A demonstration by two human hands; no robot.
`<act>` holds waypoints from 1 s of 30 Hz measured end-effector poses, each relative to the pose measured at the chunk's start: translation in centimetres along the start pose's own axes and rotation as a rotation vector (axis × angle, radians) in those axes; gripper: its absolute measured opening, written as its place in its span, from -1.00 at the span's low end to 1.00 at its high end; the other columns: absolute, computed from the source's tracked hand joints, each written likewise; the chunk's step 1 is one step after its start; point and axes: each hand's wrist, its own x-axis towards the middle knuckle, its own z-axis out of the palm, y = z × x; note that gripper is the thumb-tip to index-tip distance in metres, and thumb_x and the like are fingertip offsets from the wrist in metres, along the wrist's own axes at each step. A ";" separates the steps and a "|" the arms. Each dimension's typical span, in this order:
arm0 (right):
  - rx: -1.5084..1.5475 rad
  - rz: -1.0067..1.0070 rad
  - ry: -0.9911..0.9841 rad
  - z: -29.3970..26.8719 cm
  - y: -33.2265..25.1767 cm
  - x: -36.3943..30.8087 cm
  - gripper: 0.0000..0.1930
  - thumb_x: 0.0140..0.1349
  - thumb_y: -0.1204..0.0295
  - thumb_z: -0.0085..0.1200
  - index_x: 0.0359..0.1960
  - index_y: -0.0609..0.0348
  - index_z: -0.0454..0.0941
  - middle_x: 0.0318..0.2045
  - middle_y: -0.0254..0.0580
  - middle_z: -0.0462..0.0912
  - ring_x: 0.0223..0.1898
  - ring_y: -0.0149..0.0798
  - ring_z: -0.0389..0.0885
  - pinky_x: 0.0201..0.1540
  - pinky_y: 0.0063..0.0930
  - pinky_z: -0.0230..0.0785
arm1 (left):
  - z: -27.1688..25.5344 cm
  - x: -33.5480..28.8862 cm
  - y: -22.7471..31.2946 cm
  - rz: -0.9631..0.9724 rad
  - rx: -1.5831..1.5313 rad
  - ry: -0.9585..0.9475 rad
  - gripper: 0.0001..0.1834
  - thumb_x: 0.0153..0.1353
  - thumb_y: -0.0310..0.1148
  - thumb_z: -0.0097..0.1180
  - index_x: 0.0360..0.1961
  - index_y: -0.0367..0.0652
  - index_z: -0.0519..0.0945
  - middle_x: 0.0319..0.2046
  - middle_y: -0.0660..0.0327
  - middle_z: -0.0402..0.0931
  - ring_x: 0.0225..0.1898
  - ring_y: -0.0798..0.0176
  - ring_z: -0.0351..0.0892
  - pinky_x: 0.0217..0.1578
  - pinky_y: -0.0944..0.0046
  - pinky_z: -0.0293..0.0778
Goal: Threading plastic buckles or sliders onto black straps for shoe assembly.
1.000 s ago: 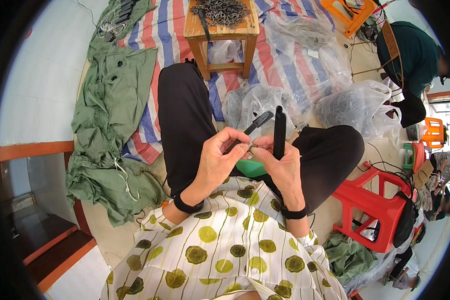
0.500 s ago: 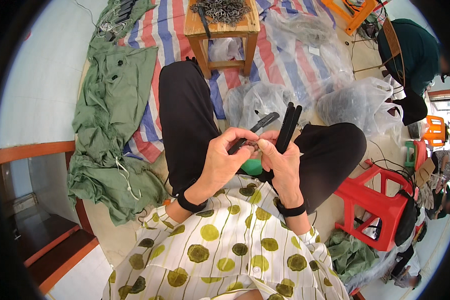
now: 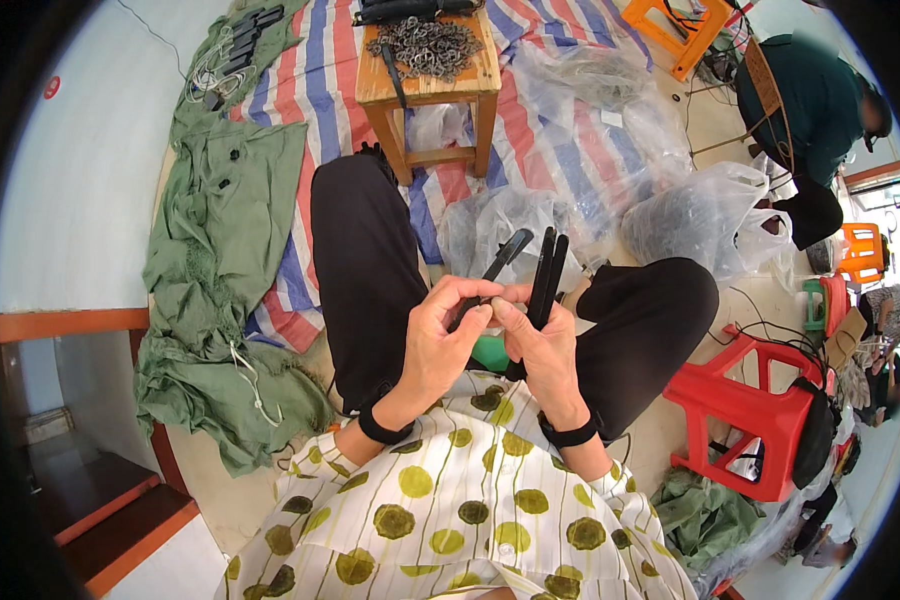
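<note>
My left hand (image 3: 430, 340) is closed on a slim black strip (image 3: 508, 254) that points up and to the right. In my right hand (image 3: 543, 360) stand two more narrow black strips (image 3: 548, 272), side by side and nearly upright. The fingertips of both hands meet at the lower end of the left strip; whatever small part they pinch there is hidden. Beyond my knees, a wooden stool (image 3: 477, 90) bears a heap of small metal rings or links (image 3: 425, 48). Another black strip (image 3: 394, 78) hangs over its front edge, and a dark bundle (image 3: 415, 10) lies behind the heap.
Clear plastic bags (image 3: 700, 215) lie beyond my right knee on a striped sheet (image 3: 315, 60). Green cloth (image 3: 225, 200) spreads along the left. A red plastic stool (image 3: 745, 415) lies tipped at my right. Another person (image 3: 810, 105) sits at the upper right.
My view has tilted upward, bringing the dark bundle on the stool into sight. Both hands sit slightly lower and further left in the picture, still holding the black strips with fingertips together.
</note>
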 end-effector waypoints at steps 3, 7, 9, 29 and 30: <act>0.113 0.037 -0.035 -0.8 -0.1 0.1 -0.79 0.22 0.34 0.10 -0.32 0.27 0.50 -0.73 -0.53 0.31 -0.74 -0.63 0.17 -0.68 -0.70 0.00 | -0.2 0.0 -0.2 -0.082 -0.169 -0.045 -0.85 0.22 -0.49 -0.01 -0.21 -0.31 0.52 -0.32 0.25 0.49 -0.29 0.41 0.51 -0.21 0.43 0.44; 0.195 -0.002 -0.045 -2.2 -0.9 0.4 -0.80 0.24 0.34 0.06 -0.34 0.26 0.48 -0.75 -0.51 0.31 -0.75 -0.62 0.17 -0.68 -0.69 0.01 | -0.6 0.0 -0.8 -0.136 -0.189 -0.037 -0.68 0.23 -0.49 -0.02 0.02 -0.28 0.39 -0.33 0.22 0.49 -0.36 0.41 0.50 -0.27 0.42 0.43; 0.170 -0.042 0.003 -2.6 -1.3 0.6 -0.80 0.24 0.34 0.06 -0.33 0.26 0.48 -0.75 -0.51 0.30 -0.75 -0.62 0.16 -0.68 -0.69 0.01 | -0.3 0.1 -0.5 -0.144 -0.150 -0.061 -0.65 0.22 -0.52 -0.03 0.05 -0.27 0.36 -0.34 0.23 0.47 -0.37 0.41 0.49 -0.27 0.42 0.43; 0.075 0.055 -0.104 -3.8 -1.4 0.8 -0.79 0.20 0.32 0.10 -0.33 0.24 0.48 -0.75 -0.53 0.30 -0.74 -0.64 0.19 -0.69 -0.71 -0.01 | -0.4 -0.2 -1.2 -0.178 -0.001 -0.258 -0.64 0.27 -0.42 -0.06 0.08 -0.25 0.32 -0.41 0.26 0.45 -0.51 0.49 0.37 -0.48 0.52 0.33; 0.050 0.085 -0.144 -3.7 -1.4 0.8 -0.78 0.20 0.31 0.11 -0.33 0.25 0.49 -0.75 -0.53 0.30 -0.74 -0.64 0.20 -0.69 -0.71 -0.01 | -0.5 -0.2 -1.2 -0.137 -0.003 -0.241 -0.64 0.28 -0.38 -0.05 0.08 -0.24 0.33 -0.43 0.27 0.45 -0.54 0.52 0.34 -0.53 0.54 0.29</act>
